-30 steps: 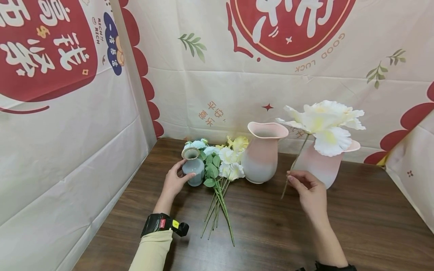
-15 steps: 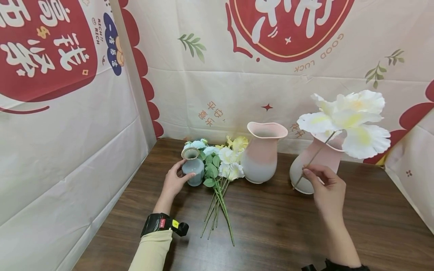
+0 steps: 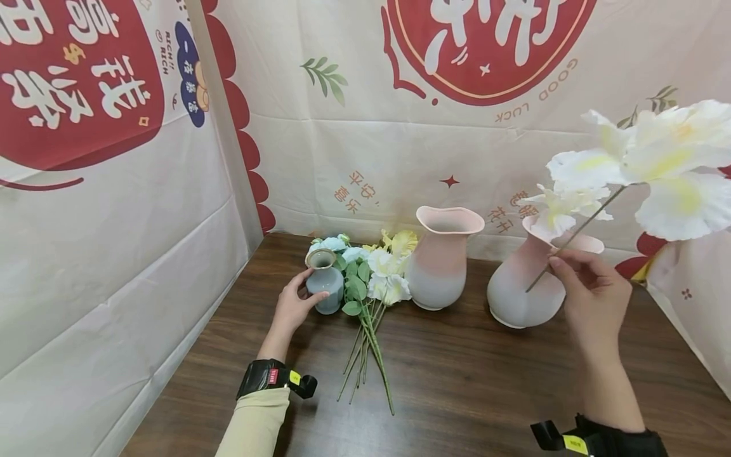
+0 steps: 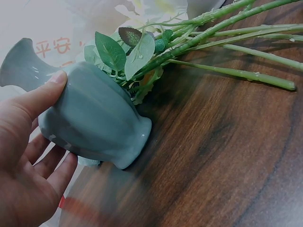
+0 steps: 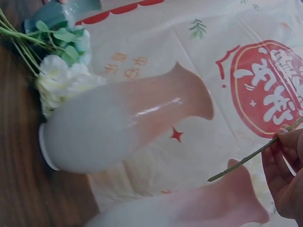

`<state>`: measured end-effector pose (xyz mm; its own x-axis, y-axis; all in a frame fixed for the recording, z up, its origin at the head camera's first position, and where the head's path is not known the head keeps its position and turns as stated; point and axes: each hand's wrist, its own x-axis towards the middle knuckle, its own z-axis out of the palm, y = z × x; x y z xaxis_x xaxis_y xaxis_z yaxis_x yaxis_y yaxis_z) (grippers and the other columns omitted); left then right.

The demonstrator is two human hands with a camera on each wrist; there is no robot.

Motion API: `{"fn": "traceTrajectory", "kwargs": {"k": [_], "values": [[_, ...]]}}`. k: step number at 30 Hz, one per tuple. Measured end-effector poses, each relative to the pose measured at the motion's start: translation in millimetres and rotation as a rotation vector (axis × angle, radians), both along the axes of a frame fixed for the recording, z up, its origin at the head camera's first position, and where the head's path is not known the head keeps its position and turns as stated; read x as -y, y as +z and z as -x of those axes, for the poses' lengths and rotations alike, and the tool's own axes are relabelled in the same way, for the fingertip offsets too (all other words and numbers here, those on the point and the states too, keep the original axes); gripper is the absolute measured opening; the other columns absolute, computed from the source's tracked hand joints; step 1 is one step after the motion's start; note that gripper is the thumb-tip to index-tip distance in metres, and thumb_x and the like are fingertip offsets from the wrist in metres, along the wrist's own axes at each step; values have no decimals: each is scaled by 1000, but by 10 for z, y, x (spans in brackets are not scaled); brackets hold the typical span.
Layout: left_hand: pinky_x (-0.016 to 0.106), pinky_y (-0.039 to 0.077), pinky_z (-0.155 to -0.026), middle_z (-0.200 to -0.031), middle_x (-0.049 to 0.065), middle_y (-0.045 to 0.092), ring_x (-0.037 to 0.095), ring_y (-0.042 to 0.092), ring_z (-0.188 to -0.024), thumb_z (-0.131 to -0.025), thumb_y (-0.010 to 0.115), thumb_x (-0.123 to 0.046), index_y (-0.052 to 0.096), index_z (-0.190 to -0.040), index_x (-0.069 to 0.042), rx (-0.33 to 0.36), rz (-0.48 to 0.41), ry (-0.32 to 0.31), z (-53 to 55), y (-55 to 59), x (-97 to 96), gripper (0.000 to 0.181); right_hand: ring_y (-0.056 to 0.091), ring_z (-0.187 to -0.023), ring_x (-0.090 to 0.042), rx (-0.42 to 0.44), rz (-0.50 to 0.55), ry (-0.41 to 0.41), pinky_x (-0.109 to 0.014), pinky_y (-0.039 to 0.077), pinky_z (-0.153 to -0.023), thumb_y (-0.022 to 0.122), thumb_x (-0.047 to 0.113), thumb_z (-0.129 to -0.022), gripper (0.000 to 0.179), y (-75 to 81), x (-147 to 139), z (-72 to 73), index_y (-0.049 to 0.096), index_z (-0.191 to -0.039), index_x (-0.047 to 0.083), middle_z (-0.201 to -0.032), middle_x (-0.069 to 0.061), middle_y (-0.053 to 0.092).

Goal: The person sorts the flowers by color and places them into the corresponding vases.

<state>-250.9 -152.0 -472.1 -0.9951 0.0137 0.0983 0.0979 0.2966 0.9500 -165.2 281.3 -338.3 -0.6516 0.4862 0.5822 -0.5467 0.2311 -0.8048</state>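
My left hand (image 3: pixel 291 308) curls its thumb and fingers round a small blue-grey vase (image 3: pixel 327 285), upright at the table's left. In the left wrist view the thumb presses the side of this glossy vase (image 4: pixel 90 113). My right hand (image 3: pixel 596 304) pinches the stem of a large white artificial flower (image 3: pixel 662 158) with a yellowish centre. It is raised and tilted beside the right-hand pink-and-grey vase (image 3: pixel 511 295); in the right wrist view the free end of the stem (image 5: pixel 246 158) shows near that vase's rim. Another white flower (image 3: pixel 562 206) shows at the vase's mouth.
A second pink-and-grey vase (image 3: pixel 436 273) stands at the table's middle back. Between it and the small vase lie artificial flowers (image 3: pixel 388 273), white, yellow and pale blue, their green stems (image 3: pixel 371 343) pointing forward. Printed cloth (image 3: pixel 365 152) hangs behind the wooden table (image 3: pixel 445 381).
My right hand has moved right and upward with the white flower, uncovering the right-hand vase and the flower at its mouth. My left hand and the small vase have stayed still.
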Motion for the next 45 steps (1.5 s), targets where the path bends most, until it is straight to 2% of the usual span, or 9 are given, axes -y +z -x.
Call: {"fn": "traceTrajectory", "kwargs": {"k": [4, 11, 17, 20, 25, 30, 35, 39, 45], "values": [[50, 42, -115, -155, 23, 40, 39, 43, -142, -90, 75, -16, 43, -150, -9, 4, -1, 3, -1, -6, 13, 69, 68, -73, -4, -24, 22, -33, -10, 57, -71, 72, -10, -83, 19, 132, -62, 40, 69, -101, -18, -86, 6, 76], [50, 42, -115, -155, 23, 40, 38, 43, -142, -90, 75, -16, 43, -150, -8, 5, 2, 0, -14, 10, 9, 69, 69, -69, -8, -147, 132, -19, -13, 58, -71, 76, -6, -82, 20, 360, -144, 105, 69, -97, -18, -82, 0, 76], [49, 43, -115, -155, 23, 41, 38, 43, -142, -89, 76, -16, 43, -150, -8, 1, 2, 5, 1, -8, 8, 70, 67, -77, -3, -55, -18, -228, -9, 56, -76, 74, 4, -87, 22, 500, -225, 153, 72, -103, -11, -84, 10, 73], [50, 42, -115, -155, 23, 40, 39, 43, -142, -90, 75, -16, 43, -150, -7, -4, 5, 3, 5, -15, 8, 69, 65, -81, -2, -36, -81, -296, -8, 56, -77, 73, 6, -88, 22, 527, -253, 182, 73, -104, -10, -87, 13, 73], [51, 43, -114, -155, 24, 39, 40, 43, -141, -90, 75, -17, 43, -150, -7, -6, 12, -1, 8, -25, 9, 69, 65, -82, -3, -58, -96, -300, -9, 56, -79, 73, 8, -89, 24, 530, -301, 227, 73, -105, -10, -90, 11, 75], [50, 43, -114, -155, 23, 40, 39, 44, -141, -89, 76, -17, 44, -150, -9, -2, 8, 4, 14, -34, 14, 69, 64, -80, -1, -40, -112, -310, -7, 55, -77, 72, 5, -89, 23, 513, -333, 274, 72, -105, -10, -87, 19, 72], [49, 43, -114, -155, 23, 41, 38, 44, -141, -89, 76, -18, 44, -150, -9, 0, 11, 7, 5, -16, 18, 69, 64, -77, 2, -22, -127, -328, -5, 54, -75, 73, 6, -88, 17, 470, -361, 324, 76, -103, -3, -87, 17, 73], [48, 43, -114, -155, 22, 41, 38, 45, -141, -89, 76, -18, 44, -150, -10, 4, 18, 11, 5, -16, 10, 70, 63, -78, 5, 55, -138, -322, -3, 52, -74, 74, 10, -89, 18, 450, -413, 360, 77, -105, 2, -84, 22, 70], [47, 43, -114, -156, 20, 41, 36, 45, -141, -89, 76, -17, 44, -150, -11, 6, 9, 7, 12, -28, 8, 69, 57, -78, 10, 381, -219, -250, 1, 45, -65, 72, 21, -92, 28, 441, -537, 350, 74, -118, 11, -78, 33, 61]]}}
